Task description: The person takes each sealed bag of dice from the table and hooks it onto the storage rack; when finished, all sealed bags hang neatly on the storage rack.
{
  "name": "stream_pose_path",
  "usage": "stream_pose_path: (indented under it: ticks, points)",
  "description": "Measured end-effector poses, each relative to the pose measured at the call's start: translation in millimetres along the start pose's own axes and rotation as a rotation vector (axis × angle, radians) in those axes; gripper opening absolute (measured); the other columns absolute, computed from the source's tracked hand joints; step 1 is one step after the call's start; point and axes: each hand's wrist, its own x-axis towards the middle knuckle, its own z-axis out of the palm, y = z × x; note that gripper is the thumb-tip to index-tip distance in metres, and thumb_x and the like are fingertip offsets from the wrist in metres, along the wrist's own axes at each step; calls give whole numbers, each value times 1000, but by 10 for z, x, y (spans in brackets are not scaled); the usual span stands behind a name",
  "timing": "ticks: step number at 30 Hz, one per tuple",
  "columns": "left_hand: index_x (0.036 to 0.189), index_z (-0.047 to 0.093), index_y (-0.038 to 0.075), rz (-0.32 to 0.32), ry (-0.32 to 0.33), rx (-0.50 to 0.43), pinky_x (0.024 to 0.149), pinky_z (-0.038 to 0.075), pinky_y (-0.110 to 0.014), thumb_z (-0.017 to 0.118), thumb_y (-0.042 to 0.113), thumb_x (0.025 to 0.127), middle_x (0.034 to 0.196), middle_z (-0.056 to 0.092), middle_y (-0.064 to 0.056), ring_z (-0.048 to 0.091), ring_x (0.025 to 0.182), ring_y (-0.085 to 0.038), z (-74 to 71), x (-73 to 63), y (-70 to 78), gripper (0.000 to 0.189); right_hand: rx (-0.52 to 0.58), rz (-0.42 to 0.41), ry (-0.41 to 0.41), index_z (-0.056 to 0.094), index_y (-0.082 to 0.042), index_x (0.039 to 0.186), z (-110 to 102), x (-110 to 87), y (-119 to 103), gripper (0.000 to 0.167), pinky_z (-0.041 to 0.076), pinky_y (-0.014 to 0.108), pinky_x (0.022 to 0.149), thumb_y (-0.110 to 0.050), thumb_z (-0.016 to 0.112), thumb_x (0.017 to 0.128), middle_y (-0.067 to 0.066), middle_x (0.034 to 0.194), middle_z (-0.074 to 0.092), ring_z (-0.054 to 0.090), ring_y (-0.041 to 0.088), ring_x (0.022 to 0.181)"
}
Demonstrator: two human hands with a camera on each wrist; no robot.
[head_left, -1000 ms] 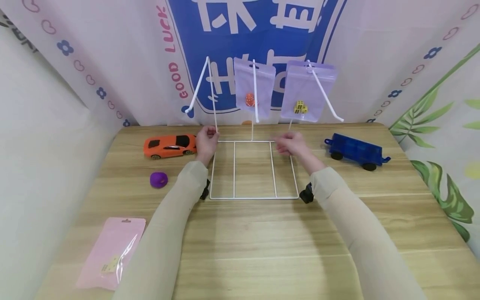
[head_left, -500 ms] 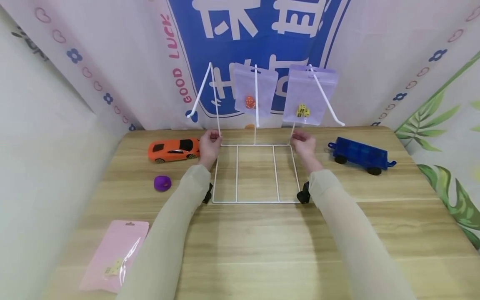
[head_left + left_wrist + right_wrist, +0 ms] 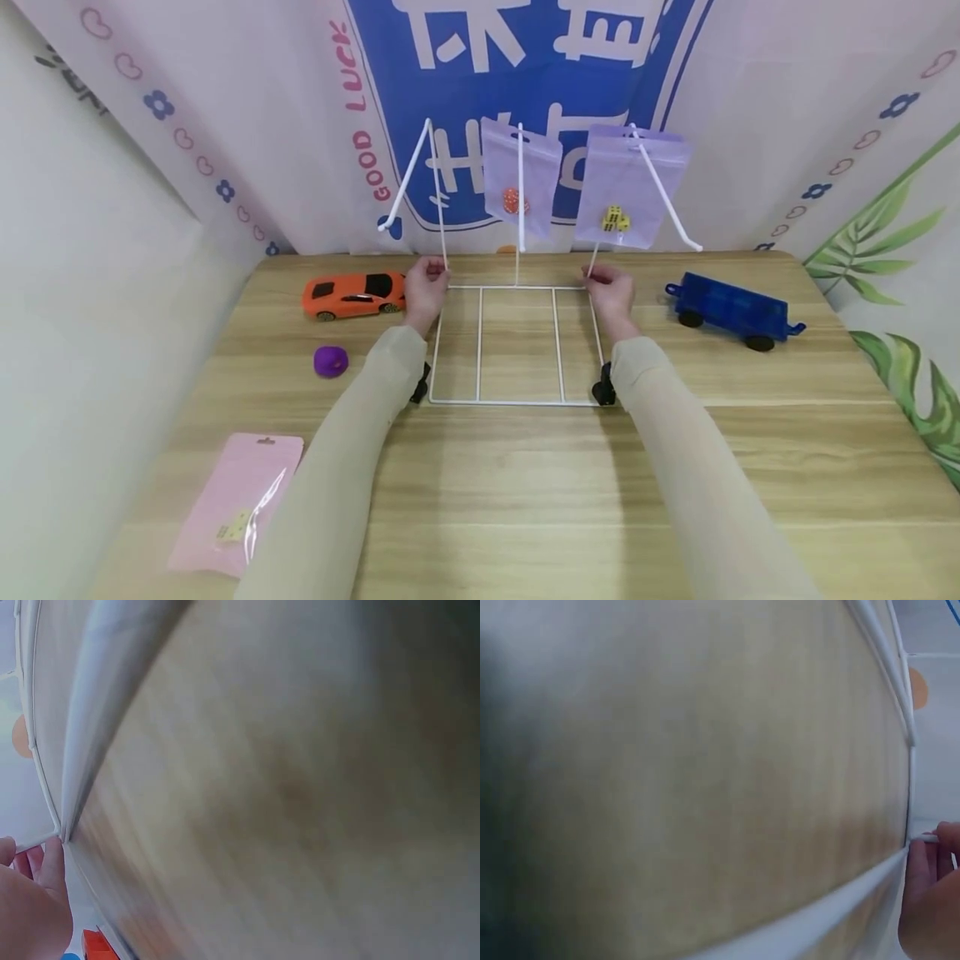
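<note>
A white wire display rack (image 3: 480, 346) stands on the table, its base flat and its uprights at the back. My left hand (image 3: 426, 292) pinches the left upright near its foot, thumb and fingers about the wire in the left wrist view. On the other side my right hand (image 3: 611, 298) pinches the right upright just above the base, its fingertips (image 3: 917, 859) at the wire corner in the right wrist view. A lilac bag (image 3: 495, 171) with orange dice hangs from the middle hook. Another lilac bag (image 3: 600, 179) with yellow dice hangs from the right hook, and the left hook (image 3: 405, 179) bears nothing.
An orange toy car (image 3: 352, 294) lies close to my left hand, with a small purple object (image 3: 331, 362) in front of it. A pink bag (image 3: 240, 492) with pale dice lies front left. A blue toy trailer (image 3: 731, 308) stands right. A printed curtain (image 3: 300, 150) hangs behind.
My right hand has moved outward from inside the rack's back bar to its right upright and now pinches it. My left hand stays at the left upright. The head view has shifted slightly.
</note>
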Motion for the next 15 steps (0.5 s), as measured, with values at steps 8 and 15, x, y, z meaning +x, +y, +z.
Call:
stream_pose_path:
  ticks: [8,15]
  points:
    - [127,54,-1,-1,-37,103,101,53,-40,55,8,98,124,61,-20,59,116,-31,-99,-69,127,30,-37,-12,56,71,1,111,60,-45,17,24,41,6,71,-3,67,88,20,118,70,52,-3,77]
    - [134,50,1,75,-98,190,106,48,-41,55,14,98,129,58,-19,56,119,-30,-633,-398,669,38,-16,0,65,71,-1,113,60,-75,15,26,43,6,73,-5,68,88,18,120,70,50,-7,74]
